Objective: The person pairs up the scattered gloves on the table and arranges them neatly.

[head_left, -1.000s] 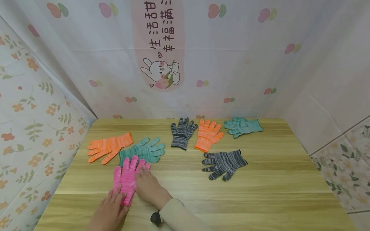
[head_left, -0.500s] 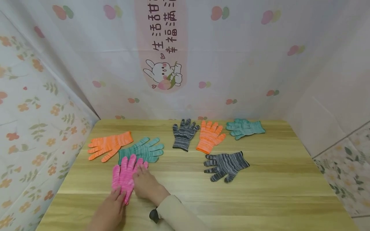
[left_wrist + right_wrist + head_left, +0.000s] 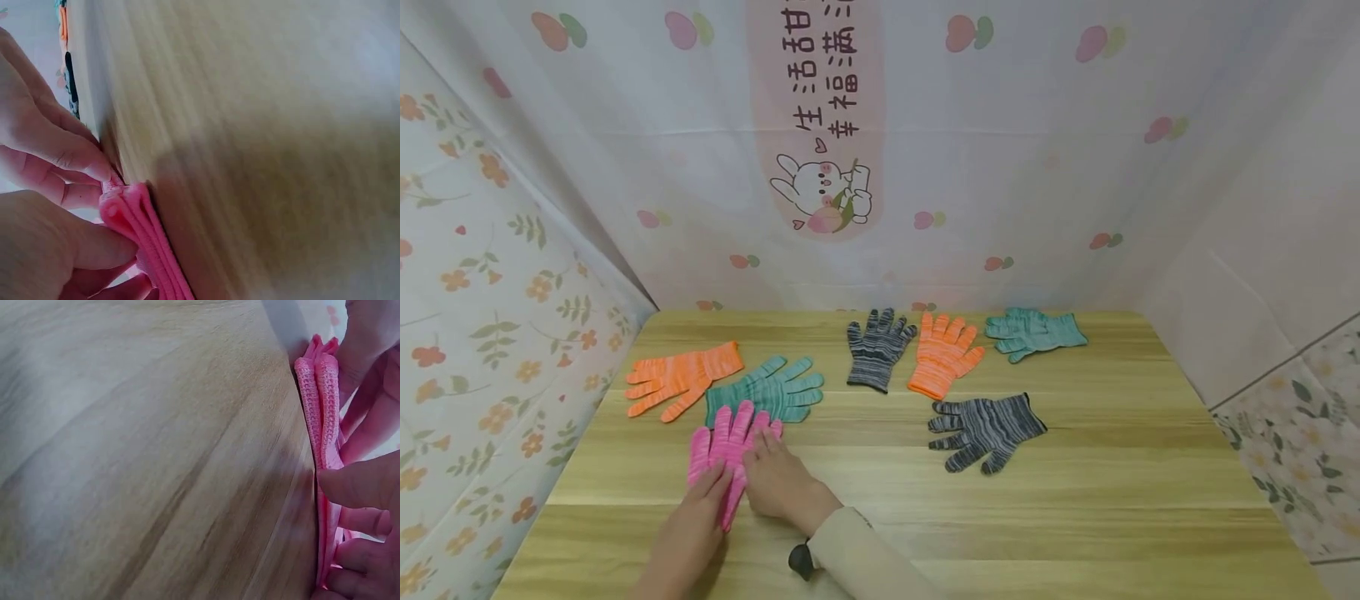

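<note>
A pink knitted glove (image 3: 722,450) lies at the front left with its fingers pointing away from me. My left hand (image 3: 696,512) holds its left and lower part, with fingertips over the palm. My right hand (image 3: 781,482) grips its right side, near the smaller fingers, with the fingers bent. Layered pink knit (image 3: 150,234) shows between thumb and fingers in the left wrist view. In the right wrist view the right thumb presses the edge of the glove (image 3: 317,419). A teal glove (image 3: 767,392) lies just beyond the pink fingertips, partly overlapped by them.
An orange glove (image 3: 681,379) lies at the far left beside the teal one. Towards the back right are a dark grey striped glove (image 3: 876,354), another orange glove (image 3: 943,358) and another teal glove (image 3: 1037,332). A second grey striped glove (image 3: 988,429) lies nearer on the wooden table (image 3: 1075,517).
My left hand has shifted up from the cuff onto the pink glove's palm, covering more of it. The right hand stays at the glove's right side. The view has shifted slightly.
</note>
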